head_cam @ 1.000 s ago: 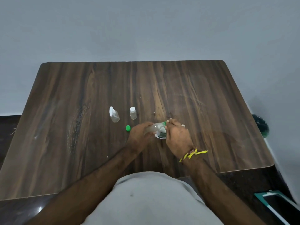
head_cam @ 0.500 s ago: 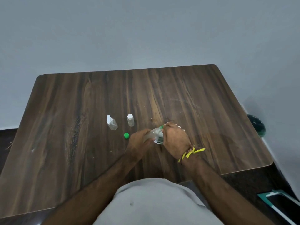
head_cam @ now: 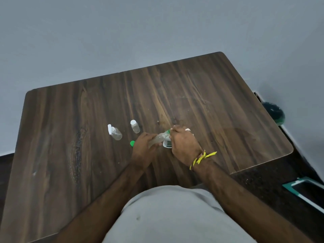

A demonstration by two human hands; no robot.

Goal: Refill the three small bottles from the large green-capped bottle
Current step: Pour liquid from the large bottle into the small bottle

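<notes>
My left hand grips the large clear bottle, tilted so its green-ringed neck points right. Its mouth meets a small bottle with a white label, which my right hand holds on the table; most of that small bottle is hidden by my fingers. The loose green cap lies on the table just left of my left hand. Two more small clear bottles stand further left: one with an open white flip lid and one with a white cap.
The dark wooden table stands against a grey wall. A dark green round object sits on the floor beyond the right edge. A teal-framed flat object lies on the floor at lower right.
The camera view has shifted and tilted, so the table looks rotated. Both hands stay together at the same spot, holding the large bottle tilted against the small one.
</notes>
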